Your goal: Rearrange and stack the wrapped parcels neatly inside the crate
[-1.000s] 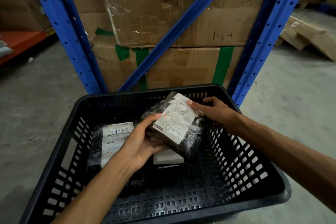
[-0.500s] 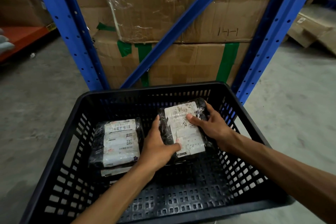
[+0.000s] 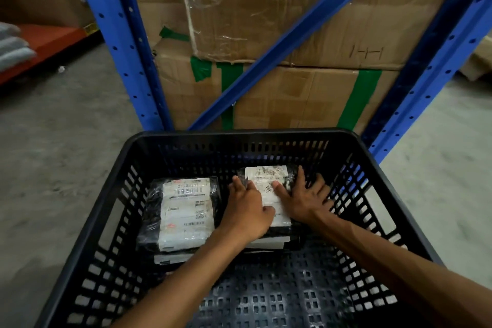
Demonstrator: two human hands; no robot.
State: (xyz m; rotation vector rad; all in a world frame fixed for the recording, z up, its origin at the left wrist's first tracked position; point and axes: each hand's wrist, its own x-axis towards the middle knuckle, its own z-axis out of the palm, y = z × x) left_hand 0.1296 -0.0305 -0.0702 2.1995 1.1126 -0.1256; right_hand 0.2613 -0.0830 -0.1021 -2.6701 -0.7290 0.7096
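Behind crate (image 3: 138,157), taped cartons (image 3: 292,93).

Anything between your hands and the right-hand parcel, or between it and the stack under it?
Nothing visible. The left hand and right hand lie flat on the right parcel, which rests on another parcel in the crate. The left stack sits apart.

Left parcel (image 3: 183,214), at 9 o'clock in the crate: white label headed "310-BALI" or similar, last characters unclear; barcodes and a QR code below, not legible. Right parcel (image 3: 266,189), at 12 o'clock: label print too blurred to read. Upper cardboard box (image 3: 346,24), at 1 o'clock: hand-drawn marks resembling "HH".
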